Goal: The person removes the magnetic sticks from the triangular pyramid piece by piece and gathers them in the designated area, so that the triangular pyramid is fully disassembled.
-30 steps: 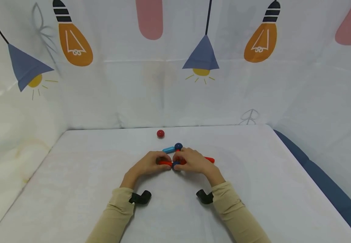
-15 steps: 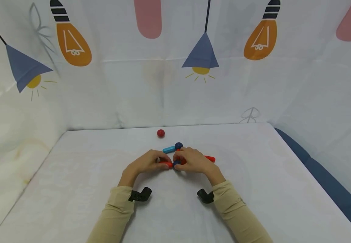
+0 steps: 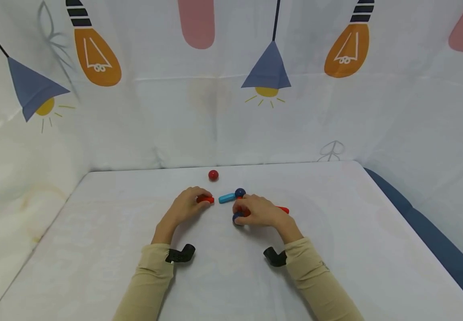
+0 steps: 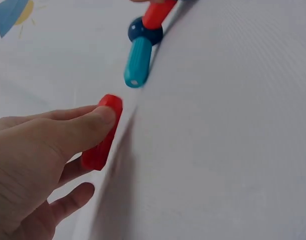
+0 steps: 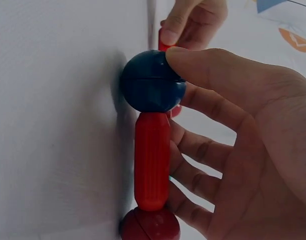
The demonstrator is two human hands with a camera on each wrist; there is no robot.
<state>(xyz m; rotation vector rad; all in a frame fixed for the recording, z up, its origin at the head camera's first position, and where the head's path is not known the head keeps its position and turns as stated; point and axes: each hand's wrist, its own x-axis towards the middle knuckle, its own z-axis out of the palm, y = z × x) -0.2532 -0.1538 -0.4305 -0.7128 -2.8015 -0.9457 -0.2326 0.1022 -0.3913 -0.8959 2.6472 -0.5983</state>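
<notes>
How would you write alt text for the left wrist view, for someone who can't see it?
Left hand pinching a short red rod, its upper end near but apart from the free end of a light-blue rod. The light-blue rod's other end meets a dark-blue ball, which a second red rod also meets. White tabletop fills the right.

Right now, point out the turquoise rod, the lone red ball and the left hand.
Turquoise rod [image 4: 138,61], left wrist view: middle of its side.
Lone red ball [image 3: 213,175], head view: visible centre.
Left hand [image 3: 184,206], head view: its back.
</notes>
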